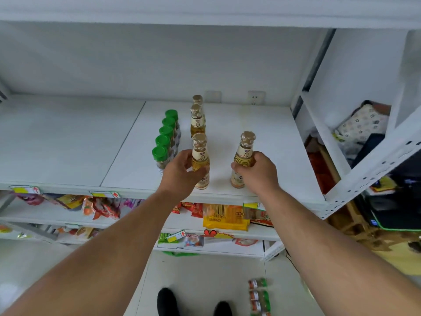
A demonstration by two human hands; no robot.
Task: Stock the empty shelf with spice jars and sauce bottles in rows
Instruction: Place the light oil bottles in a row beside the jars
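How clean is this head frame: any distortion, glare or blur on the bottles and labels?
Head view: wide-angle bend bows the shelf edge and the upright; light is flat and soft, with no harsh glare; left hand and right hand read clearly, but bottle label text is too soft to read.

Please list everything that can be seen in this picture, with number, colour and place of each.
spice jars: five, green lids, one row front to back on the shelf
sauce bottles: four, amber, gold caps; two at back, two held near the front edge
wall sockets: two, white, behind shelf
snack packets: many, mixed colours, lower shelves
spice packs: a few, green and red, floor
left hand: grips front bottle
right hand: grips separate bottle
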